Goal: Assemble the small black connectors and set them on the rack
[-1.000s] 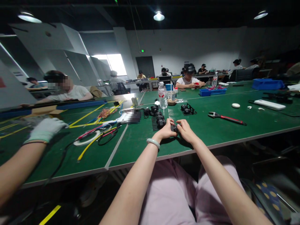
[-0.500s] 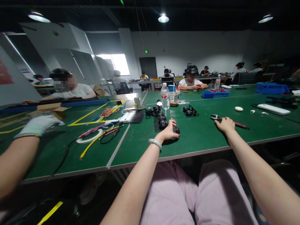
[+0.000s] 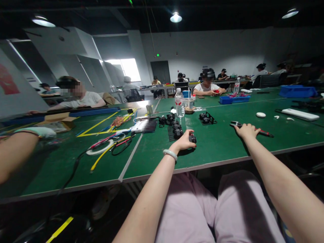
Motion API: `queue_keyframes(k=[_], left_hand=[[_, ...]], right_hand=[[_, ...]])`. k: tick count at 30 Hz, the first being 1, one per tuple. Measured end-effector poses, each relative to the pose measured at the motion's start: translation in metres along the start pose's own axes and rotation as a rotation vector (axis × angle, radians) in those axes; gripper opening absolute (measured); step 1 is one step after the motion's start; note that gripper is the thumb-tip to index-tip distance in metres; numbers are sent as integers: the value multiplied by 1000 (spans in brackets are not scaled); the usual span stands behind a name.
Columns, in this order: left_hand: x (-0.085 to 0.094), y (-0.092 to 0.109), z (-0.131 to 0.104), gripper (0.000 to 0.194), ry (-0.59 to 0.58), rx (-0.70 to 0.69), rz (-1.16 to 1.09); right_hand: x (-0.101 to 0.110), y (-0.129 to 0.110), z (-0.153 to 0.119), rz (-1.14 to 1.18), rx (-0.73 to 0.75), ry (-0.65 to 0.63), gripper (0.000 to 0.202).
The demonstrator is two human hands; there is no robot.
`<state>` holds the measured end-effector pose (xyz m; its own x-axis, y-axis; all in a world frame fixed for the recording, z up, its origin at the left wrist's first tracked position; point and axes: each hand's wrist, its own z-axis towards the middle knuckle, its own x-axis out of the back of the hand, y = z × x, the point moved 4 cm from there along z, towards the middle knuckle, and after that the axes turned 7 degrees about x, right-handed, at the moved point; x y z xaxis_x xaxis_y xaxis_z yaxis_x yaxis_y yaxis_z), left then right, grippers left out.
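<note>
My left hand (image 3: 186, 141) grips a small black ribbed round part (image 3: 192, 139) at the table's near side, thumb and fingers around it. Just beyond lies a row of similar black parts (image 3: 177, 130), with a black comb-like strip beside it. To the right, my right hand (image 3: 248, 131) is closed over a hand tool (image 3: 264, 132) lying on the table. The tool has metal jaws and a red-and-black handle; its middle is hidden under my fingers, and I cannot tell whether it is pliers or a wrench. Another black part with a strap (image 3: 207, 118) lies between my hands, farther back.
A water bottle (image 3: 179, 104) and a cup (image 3: 188, 102) stand behind the black parts. Cables (image 3: 102, 158) and a tape roll (image 3: 92, 151) lie left. A co-worker's gloved hand (image 3: 47, 132) is near an open carton (image 3: 62, 121). A white case (image 3: 260, 115) and blue trays (image 3: 297, 91) are right.
The view has shifted slightly. The co-worker's gloved hand at the left has drawn back leftward. My hands keep their hold, the fingers on the tool a little more spread.
</note>
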<state>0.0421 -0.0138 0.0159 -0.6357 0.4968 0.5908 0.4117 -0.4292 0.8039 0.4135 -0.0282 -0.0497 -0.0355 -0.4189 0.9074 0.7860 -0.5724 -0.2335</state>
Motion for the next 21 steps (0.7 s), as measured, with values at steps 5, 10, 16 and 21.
queue_keyframes(k=[5, 10, 16, 21], left_hand=[[0, -1, 1, 64, 12, 26, 60], [1, -2, 1, 63, 21, 40, 79], [1, -4, 2, 62, 30, 29, 82], [0, -7, 6, 63, 49, 22, 92]], right_hand=[[5, 0, -5, -9, -52, 34, 66], [8, -2, -9, -15, -70, 48, 69], [12, -4, -10, -28, -82, 39, 74], [20, -10, -16, -26, -4, 75, 76]])
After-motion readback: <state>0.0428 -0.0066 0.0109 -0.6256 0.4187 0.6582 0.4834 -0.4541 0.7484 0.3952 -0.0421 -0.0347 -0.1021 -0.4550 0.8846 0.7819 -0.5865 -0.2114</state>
